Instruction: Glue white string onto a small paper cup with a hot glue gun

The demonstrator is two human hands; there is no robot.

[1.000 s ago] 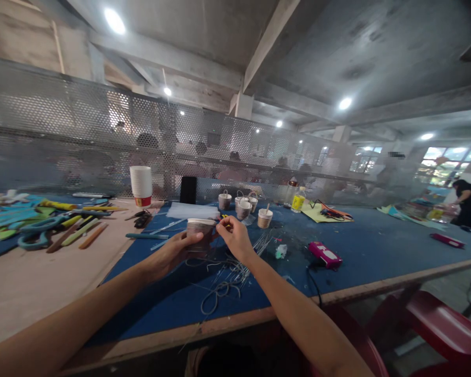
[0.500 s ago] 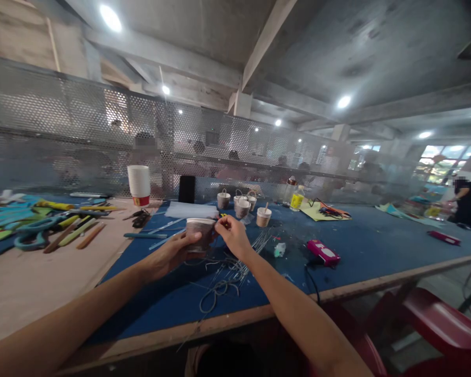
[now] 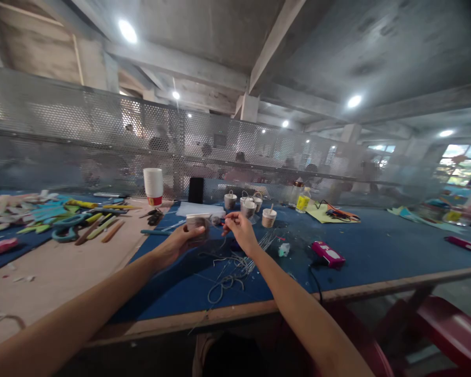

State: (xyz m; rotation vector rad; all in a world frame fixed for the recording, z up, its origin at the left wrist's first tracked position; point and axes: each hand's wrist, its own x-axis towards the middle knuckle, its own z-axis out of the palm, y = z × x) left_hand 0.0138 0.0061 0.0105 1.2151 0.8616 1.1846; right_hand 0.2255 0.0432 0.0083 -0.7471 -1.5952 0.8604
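Observation:
My left hand is wrapped round a small cup whose side looks bound in grey-brown cord, with a pale rim on top. The cup is blurred by motion. Just to its right, my right hand is closed in a pinch; what sits between the fingertips is too small to make out. Below both hands lie a loose grey cord and a bundle of thin wires. Behind them stand several small handled cups and a cup with a stick.
At left are a stack of paper cups, scissors, wooden-handled tools and foam scraps. A dark phone leans at the mesh partition. Rightward are a yellow-labelled bottle, a magenta device with a cable and red chairs.
The view has swung left, so the table things sit farther right. My right hand has drawn slightly away from the cup, which my left hand still holds and has tilted.

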